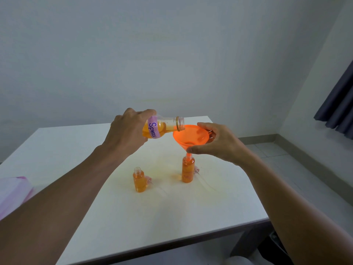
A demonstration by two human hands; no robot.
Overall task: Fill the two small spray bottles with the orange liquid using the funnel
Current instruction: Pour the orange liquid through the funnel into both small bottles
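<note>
While the left hand (128, 131) tips the big bottle (164, 127) almost flat, its open mouth sits right at the funnel's (191, 136) near-left rim, touching or just over it. Fingers wrapped tight around the bottle's base, thumb on top, purple label (153, 129) reading "Spray" peeking out beside the knuckles. Orange liquid pools in the lower half of that bottle, short of the neck.

Over to the right hand (215, 142): it cups the funnel from the far-right side, thumb pressed under the bowl in front, fingers curled round the back rim. A firm grasp, holding the funnel upright, bowl raised above the table (133, 217).

The spout drops straight into the neck of the right spray bottle (188, 170), which stands upright and looks orange nearly to the top. To its left and a little nearer, well apart, the left spray bottle (140, 179) stands uncapped, orange up to the shoulder.

Just behind each small bottle lies a pinkish sprayer top (149, 179), thin tubes trailing across the white surface. A pink-and-white bag (13, 194) sits at the table's left edge.
</note>
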